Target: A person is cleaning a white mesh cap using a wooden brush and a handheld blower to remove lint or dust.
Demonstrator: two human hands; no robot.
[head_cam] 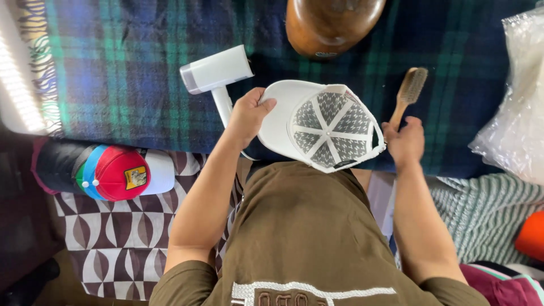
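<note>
Holding a white cap [323,124] upside down, the left hand [247,116] is closed around its brim, with the thumb on top of the brim edge. The cap hangs just above the near edge of the plaid-covered surface [124,73], and its inside with white seam tapes and grey patterned panels faces up. At the cap's right side, the right hand [405,141] is closed around the handle of a wooden brush [409,90], whose bristle head points away from the cap toward the far side. Just left of the cap, partly behind the left hand, lies a white handheld steamer [216,76] on the plaid cloth. Beyond the cap stands a rounded wooden hat block [331,22]. Well to the right of the cap is a clear plastic bag [518,102]. Far left and lower than the cap, a stack of caps [107,170] lies on a brown patterned cloth [119,238].
</note>
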